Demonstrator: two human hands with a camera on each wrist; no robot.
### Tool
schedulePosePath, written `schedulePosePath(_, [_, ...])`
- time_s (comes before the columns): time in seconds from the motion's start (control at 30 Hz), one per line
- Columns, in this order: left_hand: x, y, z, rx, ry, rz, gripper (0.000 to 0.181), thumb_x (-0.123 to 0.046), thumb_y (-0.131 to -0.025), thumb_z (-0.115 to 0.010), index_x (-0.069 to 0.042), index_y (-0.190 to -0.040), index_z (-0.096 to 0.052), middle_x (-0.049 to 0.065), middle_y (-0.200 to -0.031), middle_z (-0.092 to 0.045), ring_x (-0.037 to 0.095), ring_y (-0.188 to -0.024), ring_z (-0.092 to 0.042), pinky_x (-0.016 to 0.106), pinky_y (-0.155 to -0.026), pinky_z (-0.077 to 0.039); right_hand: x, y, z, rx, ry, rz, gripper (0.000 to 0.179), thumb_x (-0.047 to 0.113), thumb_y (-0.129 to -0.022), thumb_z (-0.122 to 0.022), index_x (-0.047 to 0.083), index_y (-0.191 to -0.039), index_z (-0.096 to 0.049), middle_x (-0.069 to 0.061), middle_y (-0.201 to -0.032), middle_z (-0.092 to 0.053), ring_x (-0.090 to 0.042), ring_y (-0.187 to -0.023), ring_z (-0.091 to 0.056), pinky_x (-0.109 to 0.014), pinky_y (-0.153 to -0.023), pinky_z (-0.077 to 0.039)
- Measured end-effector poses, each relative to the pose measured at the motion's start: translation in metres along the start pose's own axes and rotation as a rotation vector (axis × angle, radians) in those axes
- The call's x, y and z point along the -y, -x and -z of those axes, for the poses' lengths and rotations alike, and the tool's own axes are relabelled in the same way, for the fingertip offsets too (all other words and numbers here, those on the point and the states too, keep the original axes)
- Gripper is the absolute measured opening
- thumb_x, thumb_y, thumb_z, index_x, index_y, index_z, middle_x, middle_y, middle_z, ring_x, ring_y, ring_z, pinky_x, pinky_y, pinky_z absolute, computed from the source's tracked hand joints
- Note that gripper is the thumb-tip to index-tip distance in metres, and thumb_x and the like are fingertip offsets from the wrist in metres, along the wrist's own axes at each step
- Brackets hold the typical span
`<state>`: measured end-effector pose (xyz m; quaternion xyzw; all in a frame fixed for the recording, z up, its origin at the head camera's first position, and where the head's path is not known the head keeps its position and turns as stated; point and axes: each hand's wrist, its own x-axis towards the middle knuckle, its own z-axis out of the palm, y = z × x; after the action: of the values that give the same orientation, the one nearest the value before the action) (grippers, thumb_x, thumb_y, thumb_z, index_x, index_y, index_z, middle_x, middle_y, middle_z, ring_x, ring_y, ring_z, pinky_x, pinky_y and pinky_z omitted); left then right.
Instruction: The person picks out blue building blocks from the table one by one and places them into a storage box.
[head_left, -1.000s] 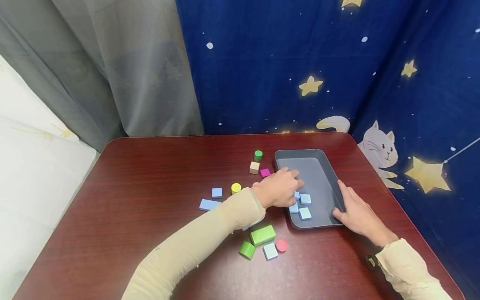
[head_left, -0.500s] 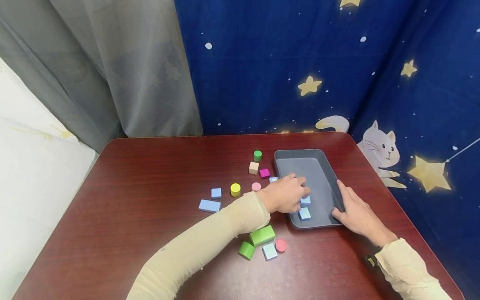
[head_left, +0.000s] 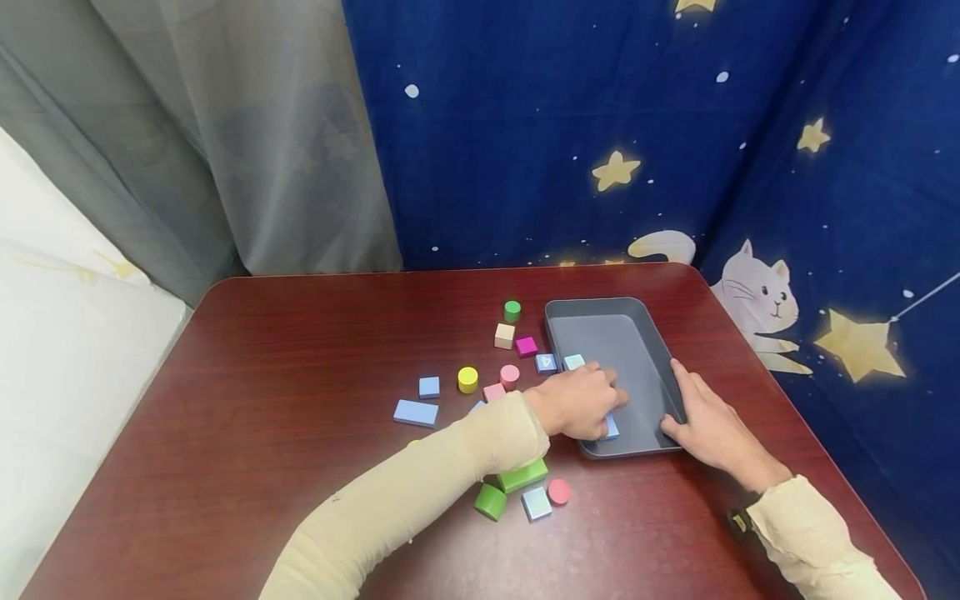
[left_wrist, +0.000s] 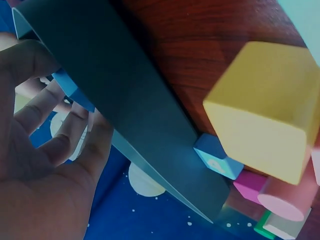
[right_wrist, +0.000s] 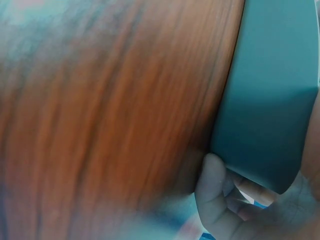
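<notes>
A dark grey tray (head_left: 630, 333) lies on the right part of the table. Over its left side, my left hand (head_left: 581, 402) reaches in; the left wrist view shows its thumb and fingers pinching a blue block (left_wrist: 72, 90). Part of a light blue block (head_left: 612, 427) shows below that hand in the head view, and a pale block (head_left: 573, 362) lies above it, inside the tray. Other blocks in the tray are hidden by the hand. My right hand (head_left: 708, 425) grips the tray's near right corner, thumb at the near edge and fingers along the right wall.
Left of the tray lie a marked blue block (head_left: 546, 363), a magenta block (head_left: 527, 347), a pink cylinder (head_left: 509, 377), a yellow cylinder (head_left: 468, 380) and a long blue block (head_left: 416, 412). Closer in are a green block (head_left: 522, 476) and a red disc (head_left: 558, 492).
My left hand has shifted right and toward the tray's near end. The pale block at the tray's left wall has come into sight. The right hand stays at the corner.
</notes>
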<state>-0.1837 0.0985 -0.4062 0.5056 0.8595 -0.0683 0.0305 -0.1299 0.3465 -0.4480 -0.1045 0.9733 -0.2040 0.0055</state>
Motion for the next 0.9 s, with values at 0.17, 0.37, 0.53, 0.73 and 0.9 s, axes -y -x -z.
schedulePosePath(0.17, [-0.004, -0.003, -0.004, -0.009, -0.007, -0.01, 0.036, -0.037, -0.103, -0.073, -0.025, -0.137, -0.075, 0.001, -0.125, -0.07, 0.018, -0.112, -0.064, 0.028, -0.101, -0.051, 0.0, 0.001, 0.0, 0.006, -0.004, -0.005, 0.097, 0.011, -0.093, -0.076, -0.014, -0.166, -0.019, -0.04, -0.148, -0.044, -0.056, -0.125, -0.056, -0.074, -0.102, -0.048])
schedulePosePath(0.37, [-0.006, -0.006, -0.007, -0.023, -0.01, -0.01, 0.031, -0.035, -0.101, -0.073, -0.025, -0.13, -0.076, -0.001, -0.117, -0.075, 0.019, -0.111, -0.067, 0.028, -0.1, -0.052, 0.0, 0.001, 0.0, 0.004, 0.0, -0.003, 0.097, 0.011, -0.093, -0.076, -0.015, -0.166, -0.019, -0.04, -0.148, -0.045, -0.056, -0.125, -0.056, -0.074, -0.102, -0.048])
schedulePosePath(0.53, [-0.005, -0.009, -0.006, -0.011, -0.003, -0.015, 0.033, -0.037, -0.102, -0.074, -0.024, -0.132, -0.075, -0.003, -0.115, -0.076, 0.018, -0.111, -0.067, 0.027, -0.101, -0.05, 0.0, 0.002, 0.0, 0.006, -0.002, -0.006, 0.097, 0.011, -0.093, -0.076, -0.014, -0.167, -0.019, -0.039, -0.148, -0.045, -0.056, -0.124, -0.057, -0.074, -0.101, -0.049])
schedulePosePath(0.73, [-0.004, -0.013, -0.006, 0.007, 0.038, -0.01, 0.033, -0.036, -0.103, -0.074, -0.024, -0.134, -0.073, -0.003, -0.114, -0.073, 0.017, -0.109, -0.065, 0.027, -0.1, -0.05, 0.001, 0.002, 0.0, 0.013, -0.007, -0.014, 0.097, 0.012, -0.094, -0.076, -0.013, -0.167, -0.018, -0.039, -0.15, -0.044, -0.056, -0.126, -0.057, -0.074, -0.102, -0.049])
schedulePosePath(0.9, [-0.004, -0.017, -0.006, 0.007, 0.032, -0.005, 0.032, -0.031, -0.104, -0.073, -0.024, -0.136, -0.073, -0.003, -0.116, -0.072, 0.016, -0.11, -0.065, 0.027, -0.101, -0.051, 0.0, 0.001, 0.001, 0.012, -0.017, -0.017, 0.098, 0.011, -0.094, -0.077, -0.013, -0.168, -0.017, -0.039, -0.15, -0.044, -0.056, -0.125, -0.057, -0.075, -0.103, -0.048])
